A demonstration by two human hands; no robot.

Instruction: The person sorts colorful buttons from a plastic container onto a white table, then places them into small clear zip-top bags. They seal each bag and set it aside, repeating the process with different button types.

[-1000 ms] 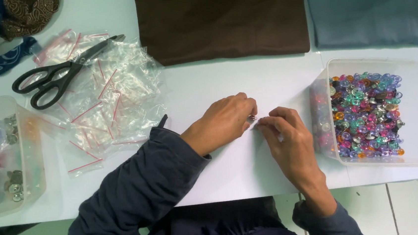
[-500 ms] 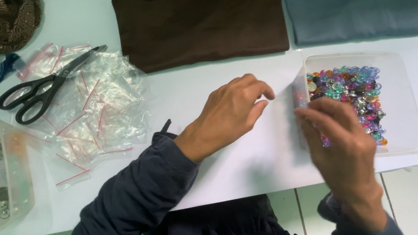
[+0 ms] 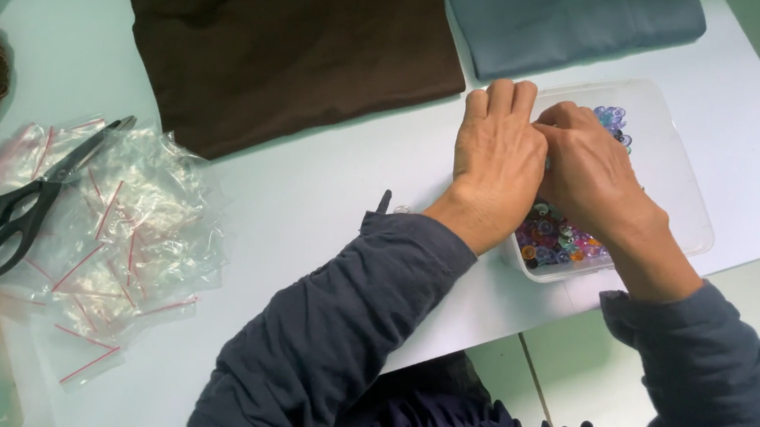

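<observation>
Over clear plastic tub: hands, perhaps touching glossy beads.

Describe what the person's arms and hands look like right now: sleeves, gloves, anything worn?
Both hands are bare, with no gloves, and no rings or watch show. The left hand and right hand come out of long dark navy sleeves of soft, wrinkled fabric. The cuffs end at the wrists. The cloth gathers in folds along both forearms.
</observation>
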